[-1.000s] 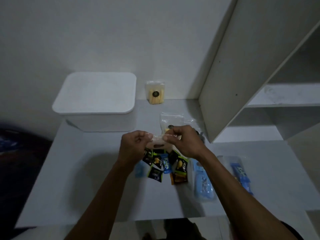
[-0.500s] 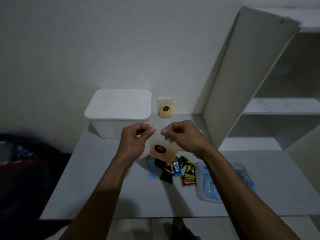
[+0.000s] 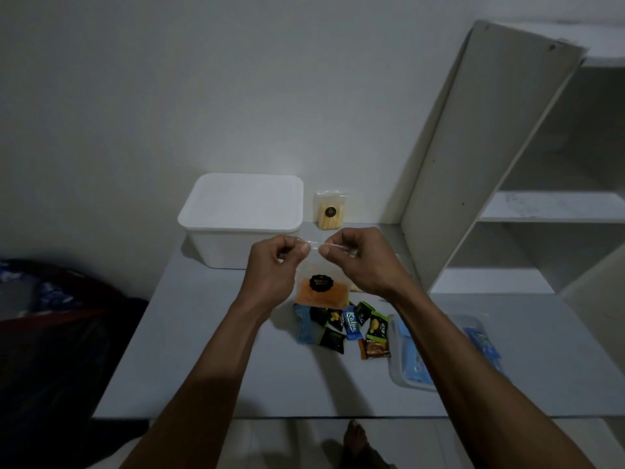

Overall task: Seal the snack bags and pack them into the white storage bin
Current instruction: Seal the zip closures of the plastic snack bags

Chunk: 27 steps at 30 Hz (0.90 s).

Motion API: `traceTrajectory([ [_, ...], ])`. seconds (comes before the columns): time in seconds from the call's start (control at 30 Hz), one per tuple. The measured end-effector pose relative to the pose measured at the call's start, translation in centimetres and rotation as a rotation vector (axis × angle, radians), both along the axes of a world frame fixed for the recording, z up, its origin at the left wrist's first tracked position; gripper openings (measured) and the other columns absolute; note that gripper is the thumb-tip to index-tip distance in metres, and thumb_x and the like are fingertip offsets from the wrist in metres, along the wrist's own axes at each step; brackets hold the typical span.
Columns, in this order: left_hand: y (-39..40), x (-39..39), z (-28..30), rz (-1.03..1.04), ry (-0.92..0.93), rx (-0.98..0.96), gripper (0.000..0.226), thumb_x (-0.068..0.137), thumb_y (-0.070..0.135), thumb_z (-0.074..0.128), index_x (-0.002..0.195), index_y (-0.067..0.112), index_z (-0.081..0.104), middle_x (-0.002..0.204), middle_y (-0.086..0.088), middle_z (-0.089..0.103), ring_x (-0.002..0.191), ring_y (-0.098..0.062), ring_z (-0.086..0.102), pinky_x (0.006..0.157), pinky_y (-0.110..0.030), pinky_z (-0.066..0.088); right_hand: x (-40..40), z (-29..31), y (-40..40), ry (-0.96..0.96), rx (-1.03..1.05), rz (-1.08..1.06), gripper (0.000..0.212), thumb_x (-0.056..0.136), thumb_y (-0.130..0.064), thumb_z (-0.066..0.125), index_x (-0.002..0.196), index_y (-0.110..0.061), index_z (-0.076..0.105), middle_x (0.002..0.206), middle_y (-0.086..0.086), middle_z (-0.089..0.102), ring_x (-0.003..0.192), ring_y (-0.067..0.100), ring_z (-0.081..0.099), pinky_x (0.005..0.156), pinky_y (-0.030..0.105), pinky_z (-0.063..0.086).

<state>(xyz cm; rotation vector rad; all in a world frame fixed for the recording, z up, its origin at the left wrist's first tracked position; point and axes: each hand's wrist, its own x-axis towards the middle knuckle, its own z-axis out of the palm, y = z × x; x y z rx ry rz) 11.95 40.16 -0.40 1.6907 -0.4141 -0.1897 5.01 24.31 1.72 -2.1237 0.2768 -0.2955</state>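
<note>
A clear zip bag of orange snack (image 3: pixel 321 292) with a round black label hangs upright above the table. My left hand (image 3: pixel 274 265) pinches the left end of its top strip and my right hand (image 3: pixel 358 258) pinches the right part. The white storage bin (image 3: pixel 236 245) stands behind them at the back left with its lid on. A second clear bag of pale yellow sticks (image 3: pixel 330 211) leans against the wall beside the bin. Several small snack packets (image 3: pixel 348 328) lie on the table under the held bag.
The grey table (image 3: pixel 209 360) ends in a front edge close to me. Clear bags with blue packets (image 3: pixel 416 357) lie at the right. A white shelf unit (image 3: pixel 507 164) rises at the back right. Dark bedding (image 3: pixel 50 316) lies to the left, and a bare foot (image 3: pixel 355 438) shows below.
The bag has been lifted from the table and now hangs higher, in front of the bin. My view has tilted up and pulled back. Both hands keep pinching the bag's top.
</note>
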Motion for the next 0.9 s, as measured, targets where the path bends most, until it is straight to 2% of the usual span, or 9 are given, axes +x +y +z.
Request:
traceTrajectory([
  [0.13,-0.5,-0.4,0.1,0.054,-0.05,0.04,0.013,0.092,0.018,0.064,0.081,0.024,0.069,0.081,0.007,0.069,0.08,-0.009,0.061,0.078,-0.03,0.05,0.3,0.3,0.3,-0.047,-0.124,0.005,0.014,0.093,-0.03,0.066,0.085,-0.019,0.071,0.081,-0.013,0.068,0.077,-0.003,0.06,0.064,0.018,0.04],
  [0.3,-0.7,-0.4,0.2,0.06,-0.041,0.037,0.017,0.093,0.02,0.063,0.078,0.023,0.068,0.074,0.006,0.064,0.075,-0.009,0.057,0.073,-0.028,0.047,0.5,0.5,0.1,-0.046,-0.115,0.02,0.014,0.092,-0.032,0.068,0.086,-0.019,0.071,0.084,-0.012,0.07,0.082,-0.003,0.061,0.066,0.018,0.041],
  [0.43,-0.8,-0.3,0.6,0.072,0.018,-0.044,0.018,0.094,0.017,0.062,0.078,0.022,0.067,0.078,0.002,0.066,0.078,-0.009,0.06,0.074,-0.02,0.048,0.0,1.0,-0.6,-0.064,0.242,-0.049,0.017,0.082,-0.028,0.078,0.09,-0.014,0.074,0.088,-0.004,0.073,0.075,-0.002,0.065,0.062,0.011,0.048],
  [0.53,-1.1,-0.3,0.7,0.06,0.048,-0.082,0.014,0.094,0.017,0.063,0.081,0.019,0.068,0.079,0.002,0.066,0.078,-0.007,0.06,0.074,-0.018,0.049,-0.2,0.6,-0.6,-0.054,0.43,-0.109,0.017,0.082,-0.027,0.078,0.091,-0.012,0.076,0.094,0.006,0.074,0.085,0.008,0.066,0.069,0.024,0.051],
  [0.6,-1.3,-0.2,0.7,0.025,0.058,-0.094,0.01,0.092,0.019,0.065,0.085,0.015,0.07,0.082,0.0,0.068,0.079,-0.008,0.061,0.077,-0.023,0.051,-0.2,0.4,-0.4,-0.053,0.48,-0.157,0.018,0.082,-0.027,0.078,0.091,-0.012,0.076,0.098,0.011,0.074,0.092,0.021,0.066,0.076,0.036,0.052],
  [0.67,-1.4,-0.2,0.7,0.014,0.05,-0.085,0.01,0.091,0.021,0.067,0.087,0.013,0.073,0.084,-0.004,0.07,0.08,-0.01,0.061,0.08,-0.031,0.052,-0.1,0.1,-0.4,-0.052,0.504,-0.176,0.017,0.082,-0.028,0.077,0.09,-0.013,0.075,0.098,0.011,0.074,0.092,0.025,0.066,0.076,0.038,0.052],
  [0.8,-1.9,-0.4,0.8,0.072,0.01,-0.032,0.011,0.091,0.022,0.067,0.082,0.018,0.072,0.087,-0.017,0.07,0.078,-0.013,0.059,0.083,-0.043,0.055,-0.3,-0.2,-0.4,-0.043,0.547,-0.16,0.015,0.081,-0.028,0.079,0.09,-0.015,0.076,0.097,0.006,0.076,0.093,0.019,0.069,0.074,0.031,0.052],
  [0.9,-2.1,-0.8,0.9,0.092,-0.022,0.006,0.012,0.091,0.021,0.067,0.079,0.021,0.071,0.081,-0.013,0.069,0.074,-0.013,0.057,0.08,-0.046,0.054,-0.4,-0.2,-0.6,-0.05,0.492,-0.158,0.019,0.082,-0.025,0.078,0.091,-0.009,0.075,0.093,0.005,0.075,0.082,0.006,0.067,0.066,0.018,0.046],
])
